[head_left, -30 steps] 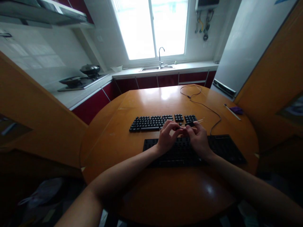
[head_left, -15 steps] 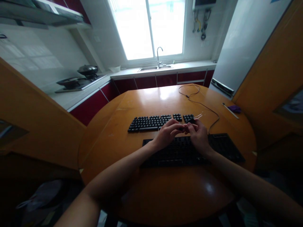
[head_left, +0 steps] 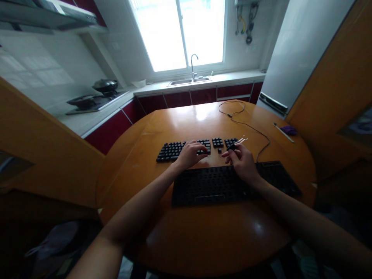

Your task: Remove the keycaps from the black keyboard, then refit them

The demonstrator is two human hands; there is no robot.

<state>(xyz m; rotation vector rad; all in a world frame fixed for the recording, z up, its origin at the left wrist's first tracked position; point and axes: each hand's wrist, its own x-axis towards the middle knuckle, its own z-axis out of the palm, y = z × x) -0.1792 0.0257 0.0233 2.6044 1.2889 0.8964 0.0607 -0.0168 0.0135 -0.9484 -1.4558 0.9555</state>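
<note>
From the head view, on the round wooden table [head_left: 186,232], black key caps [head_left: 170,150] sit in neat rows beyond a dark keyboard [head_left: 209,188]. The left hand [head_left: 188,155] is over the near side of those rows, with its thumb and first finger bent and a little way apart. I cannot tell if a cap is between them, or if the hand touches the row. The right hand [head_left: 244,163] is above the keyboard's far edge, its fingers closed around the dark handle of a small tool [head_left: 231,147], whose two thin prongs point up and away. One loose cap [head_left: 219,150] lies between the two hands, just below a small block of caps. A thin cord [head_left: 255,131] curls off behind the keyboard. To do this well, I think the left wrist should stay high, so it won't knock the rows. Soft fingertips should pinch one cap by its sides, and the prongs should be kept well clear.
</note>
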